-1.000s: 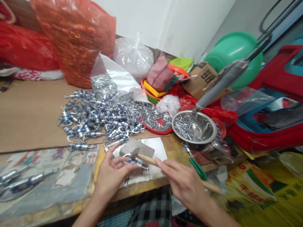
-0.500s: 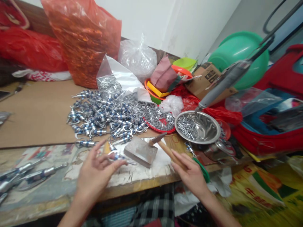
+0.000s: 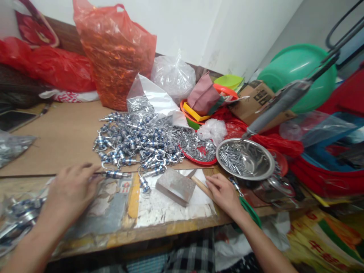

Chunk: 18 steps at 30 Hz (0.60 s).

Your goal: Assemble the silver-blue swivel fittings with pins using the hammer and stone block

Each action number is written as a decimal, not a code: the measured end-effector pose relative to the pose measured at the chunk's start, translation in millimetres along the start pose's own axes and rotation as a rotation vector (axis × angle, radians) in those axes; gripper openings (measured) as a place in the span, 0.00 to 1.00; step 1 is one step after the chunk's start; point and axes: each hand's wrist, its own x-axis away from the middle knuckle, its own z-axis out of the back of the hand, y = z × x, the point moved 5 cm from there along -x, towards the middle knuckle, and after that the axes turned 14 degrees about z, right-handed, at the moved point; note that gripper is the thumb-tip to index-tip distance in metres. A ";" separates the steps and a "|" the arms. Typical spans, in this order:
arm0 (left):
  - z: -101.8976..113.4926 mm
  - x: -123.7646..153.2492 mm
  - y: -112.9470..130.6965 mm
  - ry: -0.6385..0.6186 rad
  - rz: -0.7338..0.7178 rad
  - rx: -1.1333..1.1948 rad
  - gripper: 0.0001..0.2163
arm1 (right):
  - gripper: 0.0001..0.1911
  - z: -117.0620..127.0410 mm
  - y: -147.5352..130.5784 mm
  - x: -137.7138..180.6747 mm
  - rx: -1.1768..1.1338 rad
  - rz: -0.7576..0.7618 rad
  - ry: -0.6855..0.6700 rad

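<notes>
My right hand (image 3: 223, 191) is closed around the wooden handle of a hammer (image 3: 201, 186). The hammer's dark head is low behind the right end of a grey metal block (image 3: 175, 186), which rests on white paper. Over the left part of the bench is my left hand (image 3: 72, 189), slightly blurred, its fingers bent toward the thumb; what lies between them I cannot make out. Just right of its fingertips is a blue-and-silver hook fitting (image 3: 116, 174). Another fitting (image 3: 144, 184) lies left of the block. Larger metal fittings (image 3: 25, 212) sit left of my left wrist.
A heap of hook fittings (image 3: 133, 140) covers the cardboard (image 3: 62, 132). Right of it are a red tray (image 3: 200, 161) of small metal pieces and a steel bowl (image 3: 260, 167) of pins. A grey tool arm (image 3: 284, 100) slants down to the bowl. Bags stand behind.
My left hand has moved left, away from the block where it held a fitting. The hammer, still in my right hand, has dropped lower behind the block. The view has shifted slightly.
</notes>
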 end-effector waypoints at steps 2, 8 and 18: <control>-15.3 -3.5 14.3 -0.067 -0.087 -0.271 0.10 | 0.15 0.7 11.7 -27.5 0.035 0.015 0.081; -18.8 3.4 15.0 -0.033 -0.102 -0.346 0.15 | 0.21 -32.6 47.5 -106.3 0.060 0.021 0.015; -11.9 29.6 42.0 -0.085 0.145 0.297 0.07 | 0.09 -37.7 49.9 -110.2 0.047 -0.007 0.011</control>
